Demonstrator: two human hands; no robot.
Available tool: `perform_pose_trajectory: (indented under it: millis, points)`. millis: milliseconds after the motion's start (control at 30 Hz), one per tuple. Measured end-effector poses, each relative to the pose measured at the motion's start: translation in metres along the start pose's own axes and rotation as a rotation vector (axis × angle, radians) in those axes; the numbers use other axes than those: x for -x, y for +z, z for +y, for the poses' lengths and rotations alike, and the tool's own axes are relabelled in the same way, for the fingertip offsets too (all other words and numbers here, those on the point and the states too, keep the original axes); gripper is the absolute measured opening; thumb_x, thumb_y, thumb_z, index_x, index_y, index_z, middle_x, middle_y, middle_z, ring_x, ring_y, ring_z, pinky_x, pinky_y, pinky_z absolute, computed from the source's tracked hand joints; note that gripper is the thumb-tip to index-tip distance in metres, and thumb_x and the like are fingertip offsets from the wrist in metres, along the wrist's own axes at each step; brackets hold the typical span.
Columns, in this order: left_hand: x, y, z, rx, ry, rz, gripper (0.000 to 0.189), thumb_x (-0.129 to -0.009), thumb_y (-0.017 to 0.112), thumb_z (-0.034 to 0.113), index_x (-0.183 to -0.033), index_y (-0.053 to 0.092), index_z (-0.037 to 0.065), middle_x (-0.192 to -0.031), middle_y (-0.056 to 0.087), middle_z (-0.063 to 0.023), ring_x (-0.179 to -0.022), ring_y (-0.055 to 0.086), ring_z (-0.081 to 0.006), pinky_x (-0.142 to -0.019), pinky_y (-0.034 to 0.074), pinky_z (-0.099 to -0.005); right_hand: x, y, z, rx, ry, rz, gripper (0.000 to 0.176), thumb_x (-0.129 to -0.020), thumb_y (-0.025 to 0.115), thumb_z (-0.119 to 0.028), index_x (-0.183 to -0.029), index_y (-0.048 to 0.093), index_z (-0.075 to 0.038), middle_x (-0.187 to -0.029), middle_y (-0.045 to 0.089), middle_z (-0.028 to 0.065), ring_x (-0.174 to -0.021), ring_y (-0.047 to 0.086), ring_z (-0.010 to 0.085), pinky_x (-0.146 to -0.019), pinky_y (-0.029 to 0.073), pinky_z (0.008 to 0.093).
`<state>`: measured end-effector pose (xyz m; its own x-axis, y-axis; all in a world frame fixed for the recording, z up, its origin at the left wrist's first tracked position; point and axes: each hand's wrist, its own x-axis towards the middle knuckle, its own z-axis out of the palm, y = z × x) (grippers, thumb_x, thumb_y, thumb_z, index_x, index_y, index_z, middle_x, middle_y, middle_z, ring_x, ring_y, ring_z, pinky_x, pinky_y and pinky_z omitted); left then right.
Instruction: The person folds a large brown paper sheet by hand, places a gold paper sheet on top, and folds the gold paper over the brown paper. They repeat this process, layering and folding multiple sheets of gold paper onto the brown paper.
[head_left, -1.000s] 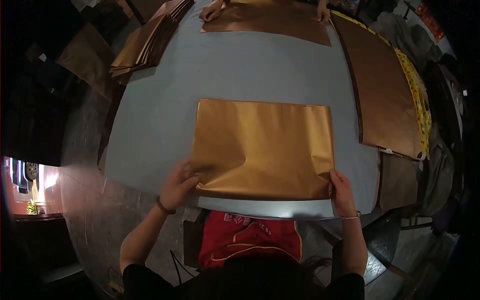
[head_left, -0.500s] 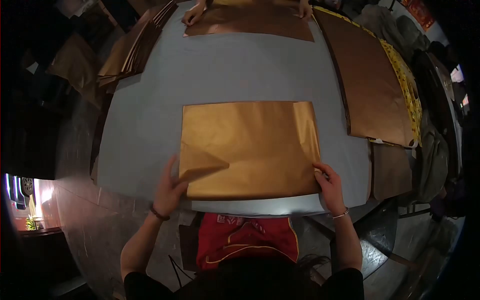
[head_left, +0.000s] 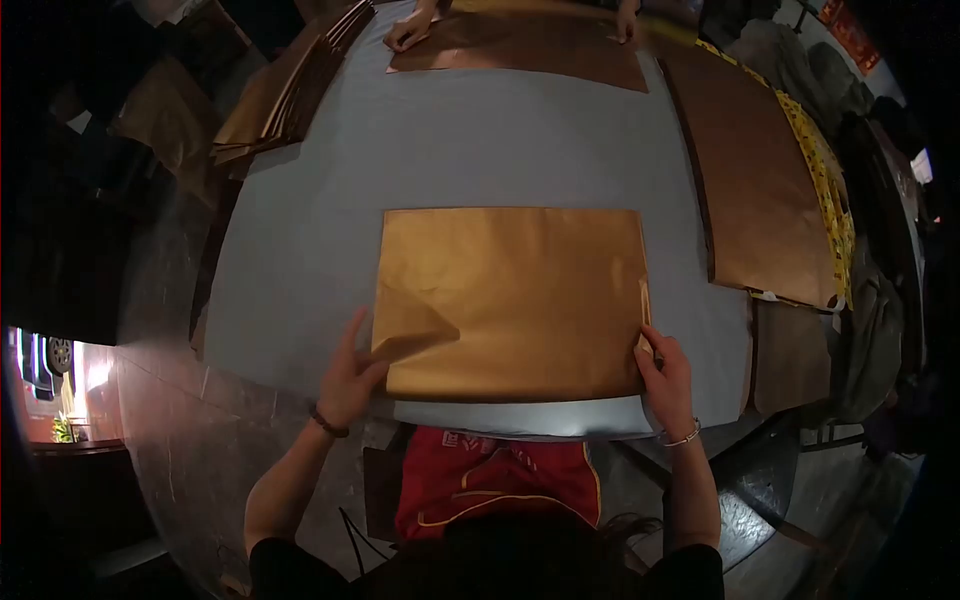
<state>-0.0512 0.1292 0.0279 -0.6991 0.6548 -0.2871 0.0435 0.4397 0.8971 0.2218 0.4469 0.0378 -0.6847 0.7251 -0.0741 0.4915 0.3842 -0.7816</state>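
Observation:
A gold paper sheet [head_left: 510,300], folded along its near edge, lies in front of me on the grey-covered table [head_left: 290,250]. Its lower left part shows a creased, shaded dent. At the lower left corner is my left hand [head_left: 348,380], fingers apart, with the thumb right at the paper's edge. My right hand [head_left: 664,375] pinches the right edge near the lower corner, between thumb and fingers. A narrow strip along that edge curls up just above the fingers.
Across the table another person's hands [head_left: 408,32] rest on a brown-gold sheet [head_left: 530,45]. Stacked brown sheets [head_left: 765,180] lie at the right over yellow patterned wrapping [head_left: 815,150]. A fanned pile of sheets [head_left: 290,90] sits at the far left edge.
The view has shifted a little, moving everything slightly right. The raised right side of the gold sheet now lies flatter, with a narrower curl. Both my hands stay at the sheet's sides.

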Motion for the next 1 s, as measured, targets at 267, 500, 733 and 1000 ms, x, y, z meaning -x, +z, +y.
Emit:
perform_pose_trajectory:
  millis: [267,500,733,1000]
  points:
    - [0.004,0.004,0.021,-0.038,-0.064,0.065,0.079,-0.081,0.059,0.003,-0.146,0.016,0.009,-0.079,0.065,-0.0110,-0.073,0.061,-0.0180,-0.068,0.047,-0.0317,-0.003,0.003,0.003,0.000,-0.027,0.002,0.037,-0.086,0.062,-0.011,-0.120,0.057,0.001,-0.085,0.054,0.0094,-0.078,0.054,0.0195,-0.071,0.043,0.0293]
    - [0.011,0.002,0.022,-0.274,-0.018,0.111,0.077,-0.083,0.061,0.014,-0.146,0.016,0.012,-0.076,0.065,-0.0121,-0.071,0.063,-0.0281,-0.065,0.048,-0.0372,-0.004,0.003,0.017,-0.016,-0.069,0.016,0.038,-0.084,0.062,-0.010,-0.120,0.056,0.002,-0.085,0.053,0.0099,-0.079,0.053,0.0200,-0.071,0.043,0.0302]
    - [0.013,0.005,0.015,-0.414,0.035,0.108,0.071,-0.086,0.060,0.019,-0.145,0.021,0.018,-0.077,0.066,-0.0126,-0.071,0.063,-0.0314,-0.064,0.048,-0.0400,-0.005,0.006,0.021,-0.013,-0.135,0.052,0.042,-0.081,0.065,-0.011,-0.119,0.056,0.004,-0.085,0.055,0.0111,-0.079,0.055,0.0218,-0.072,0.044,0.0317]
    - [0.011,0.012,0.009,-0.507,0.316,0.210,0.037,-0.092,0.054,0.023,-0.127,0.049,0.014,-0.068,0.062,-0.0093,-0.065,0.062,-0.0268,-0.060,0.047,-0.0371,-0.004,0.003,0.012,0.017,-0.061,0.027,0.041,-0.080,0.065,-0.011,-0.118,0.058,0.003,-0.089,0.057,0.0124,-0.083,0.056,0.0223,-0.075,0.045,0.0331]
